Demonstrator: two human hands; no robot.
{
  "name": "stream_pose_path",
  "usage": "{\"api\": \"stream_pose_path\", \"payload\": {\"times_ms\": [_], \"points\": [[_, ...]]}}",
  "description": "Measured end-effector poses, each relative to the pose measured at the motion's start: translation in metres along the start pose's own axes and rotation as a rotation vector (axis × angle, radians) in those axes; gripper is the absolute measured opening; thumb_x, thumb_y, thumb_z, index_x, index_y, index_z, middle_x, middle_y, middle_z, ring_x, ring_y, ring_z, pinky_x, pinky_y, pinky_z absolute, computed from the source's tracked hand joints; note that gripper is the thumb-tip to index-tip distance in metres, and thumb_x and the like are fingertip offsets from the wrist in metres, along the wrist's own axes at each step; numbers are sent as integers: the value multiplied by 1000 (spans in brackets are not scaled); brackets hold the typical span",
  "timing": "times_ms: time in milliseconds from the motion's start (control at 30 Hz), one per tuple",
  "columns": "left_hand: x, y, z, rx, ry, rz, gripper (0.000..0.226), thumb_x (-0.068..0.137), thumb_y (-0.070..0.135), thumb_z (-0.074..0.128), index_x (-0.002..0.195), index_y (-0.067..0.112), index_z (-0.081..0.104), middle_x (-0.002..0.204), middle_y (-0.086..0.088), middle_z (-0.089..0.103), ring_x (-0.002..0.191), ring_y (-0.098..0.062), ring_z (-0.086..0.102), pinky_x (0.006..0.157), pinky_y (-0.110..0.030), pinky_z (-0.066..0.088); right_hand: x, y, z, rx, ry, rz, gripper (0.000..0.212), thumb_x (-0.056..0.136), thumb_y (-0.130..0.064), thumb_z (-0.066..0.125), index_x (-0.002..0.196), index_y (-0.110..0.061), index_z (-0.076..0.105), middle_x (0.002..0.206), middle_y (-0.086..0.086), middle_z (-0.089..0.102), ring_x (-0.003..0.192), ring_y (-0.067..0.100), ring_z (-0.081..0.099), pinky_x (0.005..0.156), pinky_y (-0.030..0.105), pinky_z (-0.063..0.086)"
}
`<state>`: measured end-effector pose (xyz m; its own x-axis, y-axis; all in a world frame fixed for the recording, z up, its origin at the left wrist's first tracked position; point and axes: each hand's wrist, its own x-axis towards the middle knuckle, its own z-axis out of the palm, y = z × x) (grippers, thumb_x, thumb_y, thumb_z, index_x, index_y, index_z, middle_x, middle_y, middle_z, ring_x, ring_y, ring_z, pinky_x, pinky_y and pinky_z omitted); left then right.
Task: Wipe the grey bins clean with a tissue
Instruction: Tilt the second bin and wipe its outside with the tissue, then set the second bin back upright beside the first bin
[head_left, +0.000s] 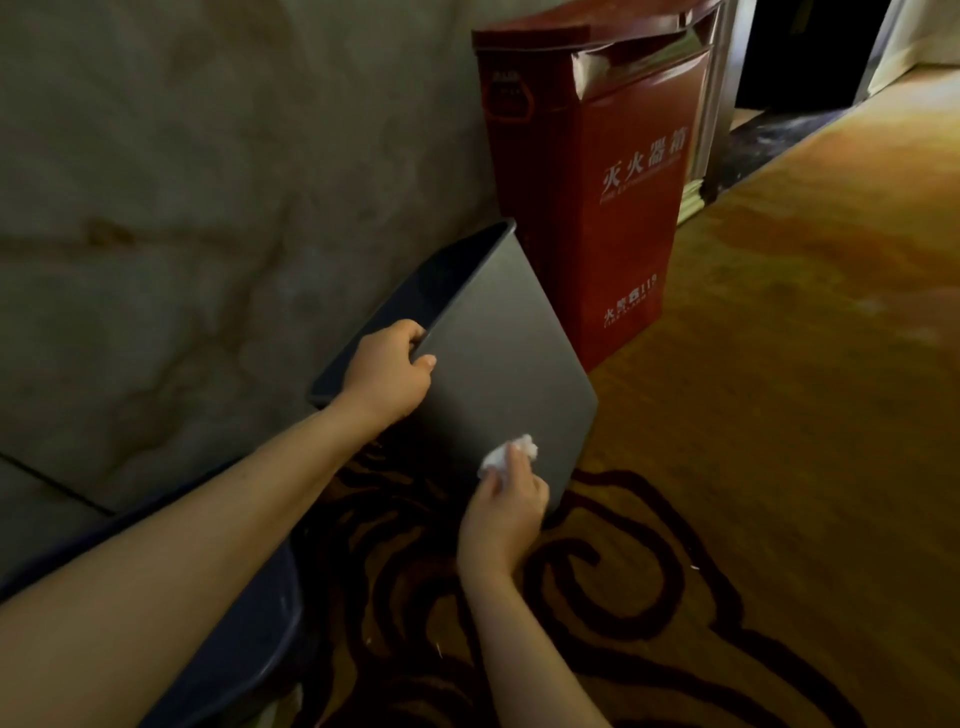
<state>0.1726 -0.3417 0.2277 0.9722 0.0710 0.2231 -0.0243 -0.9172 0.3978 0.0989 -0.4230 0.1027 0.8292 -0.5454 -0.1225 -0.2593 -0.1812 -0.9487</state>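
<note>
A grey rectangular bin (498, 332) is tilted toward the wall, its dark opening facing up and left. My left hand (387, 371) grips its rim at the near edge, thumb on the outer face. My right hand (506, 512) holds a crumpled white tissue (506, 454) pressed against the lower part of the bin's outer side. A second dark bin (244, 639) shows partly under my left forearm at the lower left.
A red fire-extinguisher box (597, 171) stands right behind the grey bin against the marble wall (182, 208). The floor is patterned yellow-brown carpet (779, 415). A dark doorway (795, 52) opens at the upper right.
</note>
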Motion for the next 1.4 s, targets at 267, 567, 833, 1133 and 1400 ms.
{"api": "stream_pose_path", "payload": {"times_ms": [267,567,833,1133,1400], "points": [[-14,-32,-20,18,37,47,16,85,18,57,98,10,59,86,0,62,77,-15,56,68,-29,42,-32,-39,-14,92,-172,-267,33,89,-18,59,121,-24,58,111,-7,62,96,1,54,89,27,50],[-46,-96,-43,130,-224,157,10,89,24,51,98,28,55,86,10,62,76,-10,60,63,-21,41,19,-102,-52,-33,-391,-657,28,86,-16,61,113,-23,55,111,-10,60,102,2,56,85,22,49],[-51,-88,-37,7,-249,92,13,88,25,51,100,28,56,77,15,55,73,-5,58,62,-21,45,58,-155,16,-451,-584,-867,17,85,-11,61,100,-19,59,104,2,59,97,16,53,79,30,48],[-38,-119,-93,-127,92,-285,28,90,23,51,113,11,61,106,-10,68,91,-22,65,79,-31,53,74,-178,74,-1009,-857,-765,25,89,-25,57,112,-16,58,123,13,49,118,35,38,96,45,38],[-42,-112,-166,131,-529,-534,57,93,40,39,143,15,30,148,-16,34,134,-36,32,108,-47,34,30,-241,57,-1181,-1003,-668,56,92,-24,55,142,-23,31,145,14,33,129,40,32,103,50,33]]}}
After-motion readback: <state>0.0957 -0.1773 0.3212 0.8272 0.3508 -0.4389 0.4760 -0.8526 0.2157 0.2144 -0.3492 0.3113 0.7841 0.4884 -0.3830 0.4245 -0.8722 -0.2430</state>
